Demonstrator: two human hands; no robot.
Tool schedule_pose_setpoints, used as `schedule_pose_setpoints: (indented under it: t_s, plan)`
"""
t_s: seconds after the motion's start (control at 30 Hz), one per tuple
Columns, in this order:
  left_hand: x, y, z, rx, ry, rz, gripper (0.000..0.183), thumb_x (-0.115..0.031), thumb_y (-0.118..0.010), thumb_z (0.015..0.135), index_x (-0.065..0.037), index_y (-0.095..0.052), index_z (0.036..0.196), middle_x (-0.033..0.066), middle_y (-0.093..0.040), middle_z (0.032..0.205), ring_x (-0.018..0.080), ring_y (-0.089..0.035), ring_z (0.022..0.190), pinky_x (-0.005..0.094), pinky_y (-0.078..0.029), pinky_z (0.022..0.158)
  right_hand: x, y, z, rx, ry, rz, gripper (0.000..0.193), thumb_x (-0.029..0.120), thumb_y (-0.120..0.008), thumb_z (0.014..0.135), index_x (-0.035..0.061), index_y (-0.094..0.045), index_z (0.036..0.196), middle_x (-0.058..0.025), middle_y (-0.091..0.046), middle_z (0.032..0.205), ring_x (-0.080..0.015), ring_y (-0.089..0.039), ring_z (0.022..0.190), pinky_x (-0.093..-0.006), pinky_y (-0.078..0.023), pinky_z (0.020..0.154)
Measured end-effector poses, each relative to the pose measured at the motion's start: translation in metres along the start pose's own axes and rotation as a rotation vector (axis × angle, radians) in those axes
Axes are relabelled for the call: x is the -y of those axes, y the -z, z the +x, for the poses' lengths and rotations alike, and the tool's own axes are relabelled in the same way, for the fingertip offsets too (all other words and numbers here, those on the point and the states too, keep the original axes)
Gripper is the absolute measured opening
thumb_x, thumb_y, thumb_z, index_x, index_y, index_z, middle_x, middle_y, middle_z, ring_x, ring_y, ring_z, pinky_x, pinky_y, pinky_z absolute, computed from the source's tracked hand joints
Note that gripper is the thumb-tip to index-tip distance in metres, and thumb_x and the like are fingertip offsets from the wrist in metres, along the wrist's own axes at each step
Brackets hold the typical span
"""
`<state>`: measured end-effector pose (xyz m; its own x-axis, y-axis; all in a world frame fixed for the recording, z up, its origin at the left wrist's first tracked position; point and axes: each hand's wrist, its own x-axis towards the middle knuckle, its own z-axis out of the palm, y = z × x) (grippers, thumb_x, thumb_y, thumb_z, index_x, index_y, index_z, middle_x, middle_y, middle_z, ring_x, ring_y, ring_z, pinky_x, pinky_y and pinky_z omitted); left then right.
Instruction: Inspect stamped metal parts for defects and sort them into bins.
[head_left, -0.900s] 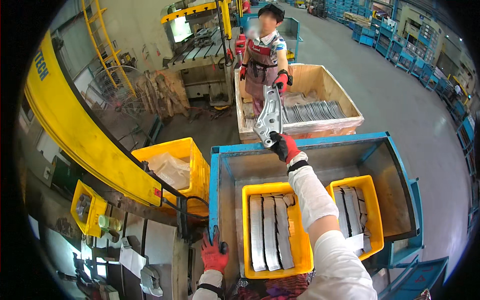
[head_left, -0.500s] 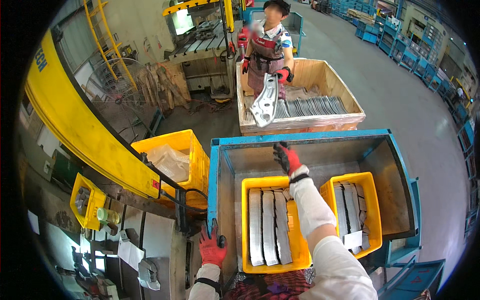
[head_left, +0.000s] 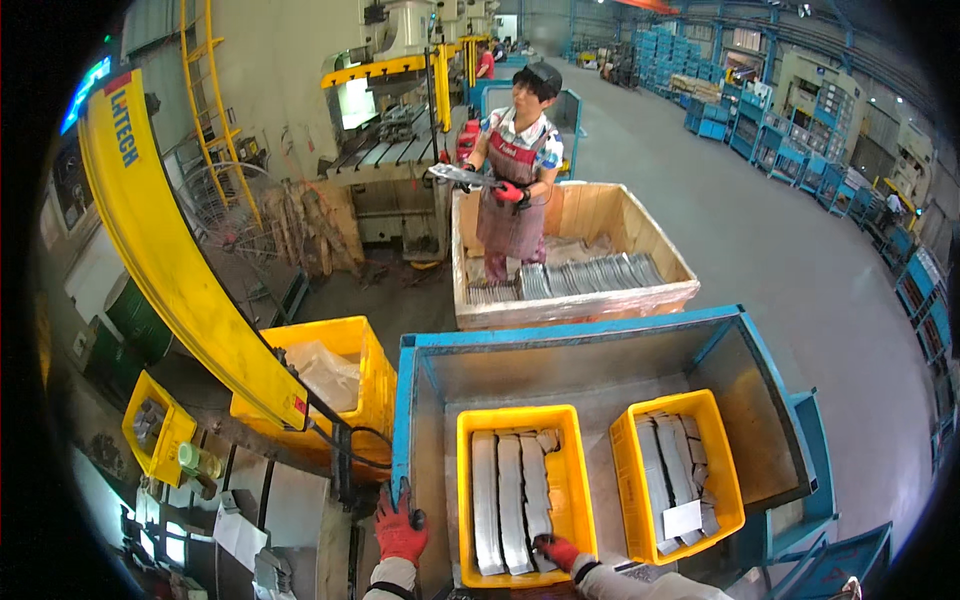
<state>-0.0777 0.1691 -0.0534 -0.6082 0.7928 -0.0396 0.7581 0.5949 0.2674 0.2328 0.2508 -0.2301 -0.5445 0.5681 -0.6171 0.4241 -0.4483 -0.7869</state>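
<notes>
My left hand point(head_left: 402, 525), in a red glove with dark fingertips, rests with fingers apart on the left rim of a blue metal bin point(head_left: 401, 430). Inside the bin stands a yellow crate point(head_left: 572, 470) holding rows of stacked grey metal parts point(head_left: 510, 495). At its near right corner, my right hand point(head_left: 556, 551) has its dark gloved fingers curled by the end of the right-hand row; what they hold, if anything, is hidden. A second yellow crate point(head_left: 727, 455) to the right contains similar parts, with a white paper point(head_left: 682, 519) on top.
Beyond the bin, a co-worker point(head_left: 515, 175) holds a flat metal part point(head_left: 465, 177) beside a wooden crate point(head_left: 570, 310) of stacked parts. A yellow arm point(head_left: 180, 240) slants down at left, near a yellow bin point(head_left: 378, 380). A press point(head_left: 395, 130) stands behind.
My right hand has drawn back from the far side of the bin to the near crate. The co-worker now stands upright, with the metal part raised and turned flat. My view has tilted up.
</notes>
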Motion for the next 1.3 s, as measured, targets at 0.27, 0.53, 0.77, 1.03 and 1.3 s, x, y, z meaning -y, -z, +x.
schedule_pose_setpoints:
  t_s: [0.27, 0.53, 0.77, 1.03, 1.3]
  plan:
    - [-0.002, -0.003, 0.0, -0.028, 0.005, 0.008, 0.07, -0.036, -0.061, 0.068, -0.017, -0.034, 0.13, 0.0237, -0.026, 0.136, 0.0397, -0.031, 0.121, 0.047, -0.026, 0.1, -0.008, -0.003, -0.014, -0.023, 0.044, -0.396, 0.046, 0.034, -0.058, 0.08, 0.0026, -0.055, 0.113, -0.0112, -0.062, 0.093, -0.0181, -0.057, 0.08, -0.0286, -0.045, 0.074]
    - [-0.009, -0.002, 0.001, -0.061, -0.034, 0.059, 0.069, -0.036, -0.06, 0.068, -0.016, -0.035, 0.13, 0.0227, -0.025, 0.136, 0.039, -0.033, 0.12, 0.0465, -0.027, 0.099, -0.036, 0.018, -0.013, -0.042, -0.09, -0.306, 0.057, 0.044, -0.055, 0.077, 0.001, -0.052, 0.115, -0.0191, -0.062, 0.098, -0.0291, -0.059, 0.091, -0.034, -0.045, 0.081]
    - [-0.007, 0.0, -0.002, -0.067, -0.011, 0.056, 0.069, -0.037, -0.06, 0.068, -0.018, -0.036, 0.13, 0.0214, -0.024, 0.137, 0.0388, -0.033, 0.12, 0.0473, -0.028, 0.099, -0.067, 0.027, -0.025, -0.045, -0.049, -0.339, 0.042, 0.039, -0.056, 0.079, 0.0023, -0.059, 0.099, -0.0099, -0.061, 0.081, -0.0186, -0.056, 0.071, -0.03, -0.045, 0.066]
    - [-0.007, 0.002, -0.003, -0.054, -0.001, 0.031, 0.066, -0.038, -0.058, 0.069, -0.019, -0.038, 0.13, 0.0195, -0.023, 0.138, 0.04, -0.032, 0.12, 0.0487, -0.027, 0.099, -0.104, 0.032, -0.008, 0.01, 0.679, -0.845, 0.019, 0.017, -0.058, 0.068, 0.0081, -0.056, 0.085, -0.0173, -0.052, 0.083, -0.035, -0.053, 0.08, -0.0421, -0.047, 0.067]
    - [-0.006, -0.002, -0.001, -0.093, -0.035, 0.047, 0.066, -0.036, -0.06, 0.068, -0.018, -0.039, 0.128, 0.0191, -0.024, 0.138, 0.0401, -0.034, 0.117, 0.0492, -0.029, 0.096, -0.122, 0.033, 0.012, 0.183, 0.456, -0.656, 0.026, 0.016, -0.064, 0.065, 0.0096, -0.054, 0.088, -0.0186, -0.052, 0.09, -0.036, -0.052, 0.084, -0.0423, -0.046, 0.07]
